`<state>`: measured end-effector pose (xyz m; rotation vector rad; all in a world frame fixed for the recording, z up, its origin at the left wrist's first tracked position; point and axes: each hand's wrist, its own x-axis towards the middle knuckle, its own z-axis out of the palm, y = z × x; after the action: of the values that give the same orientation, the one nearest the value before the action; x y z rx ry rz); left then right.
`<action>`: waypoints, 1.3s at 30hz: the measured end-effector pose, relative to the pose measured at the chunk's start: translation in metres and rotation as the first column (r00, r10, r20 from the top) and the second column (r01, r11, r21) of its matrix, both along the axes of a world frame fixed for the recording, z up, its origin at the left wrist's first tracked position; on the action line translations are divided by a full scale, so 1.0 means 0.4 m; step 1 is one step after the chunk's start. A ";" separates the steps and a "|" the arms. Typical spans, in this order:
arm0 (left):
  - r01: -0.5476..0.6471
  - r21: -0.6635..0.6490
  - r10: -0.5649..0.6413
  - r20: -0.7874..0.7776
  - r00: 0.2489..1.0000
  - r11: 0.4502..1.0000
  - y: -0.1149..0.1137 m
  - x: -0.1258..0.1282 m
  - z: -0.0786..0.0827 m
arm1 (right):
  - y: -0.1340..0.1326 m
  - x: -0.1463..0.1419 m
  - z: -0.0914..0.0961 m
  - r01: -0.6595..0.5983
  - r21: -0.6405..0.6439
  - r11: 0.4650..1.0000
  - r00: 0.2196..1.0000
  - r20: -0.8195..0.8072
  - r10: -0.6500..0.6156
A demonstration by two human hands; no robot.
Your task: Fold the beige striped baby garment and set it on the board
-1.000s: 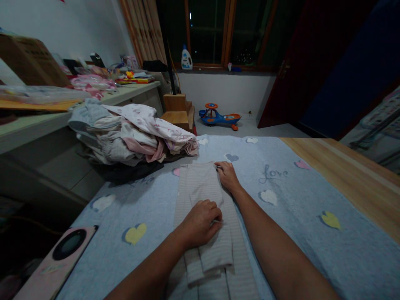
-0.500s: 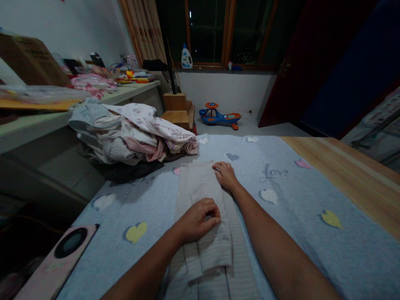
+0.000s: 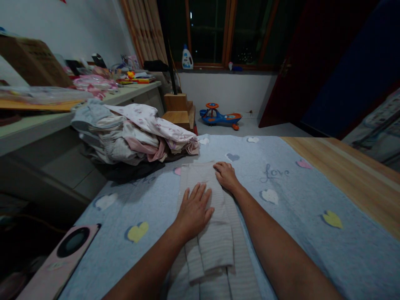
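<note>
On pale blue heart-print blanket, folded striped beige cloth under left hand, fingers spread open and flat; right hand, fingers at far edge, grip unclear.

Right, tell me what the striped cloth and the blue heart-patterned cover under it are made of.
The striped cloth looks like matte ribbed knit, probably cotton, given its fine ribs and soft folds. The blue cover looks like matte brushed fabric, from its fuzzy surface; dim light hides the exact fibre.

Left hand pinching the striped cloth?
No, the left hand lies flat with its fingers spread on the folded striped cloth, not pinching it.
</note>
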<state>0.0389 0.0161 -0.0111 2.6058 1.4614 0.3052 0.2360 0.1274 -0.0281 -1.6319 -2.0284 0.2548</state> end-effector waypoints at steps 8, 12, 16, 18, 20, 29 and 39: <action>0.141 0.008 -0.141 0.045 0.989 0.990 0.000 0.001 0.017 | -0.029 -0.036 0.026 -0.172 0.060 0.983 0.985 0.012 0.172; 0.179 -0.060 -0.176 0.041 0.983 0.982 -0.011 0.005 0.019 | -0.046 -0.043 0.025 -0.177 -0.147 0.973 0.966 0.165 0.201; 0.200 -0.158 -0.203 -0.002 0.979 0.967 -0.028 0.004 0.035 | -0.047 -0.033 0.033 -0.129 -0.219 0.967 0.954 0.239 0.181; 0.210 -0.185 -0.215 -0.008 0.977 0.960 -0.033 0.003 0.042 | -0.044 -0.028 0.035 -0.112 -0.227 0.967 0.954 0.247 0.168; 0.213 -0.194 -0.219 -0.012 0.976 0.958 -0.035 0.004 0.046 | -0.044 -0.026 0.033 -0.095 -0.218 0.971 0.960 0.237 0.147; 0.225 -0.207 -0.243 -0.065 0.968 0.952 -0.063 0.006 0.057 | -0.048 -0.024 0.022 -0.088 -0.165 0.982 0.969 0.215 0.123; 0.355 -0.023 -0.344 0.200 0.918 0.935 -0.143 -0.045 0.045 | -0.164 -0.042 0.073 -0.197 -0.116 0.974 0.961 0.175 0.215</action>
<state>0.0208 -0.0411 0.0069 2.6368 0.9065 0.4465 0.2192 0.0620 0.0013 -1.5512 -2.3672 0.2879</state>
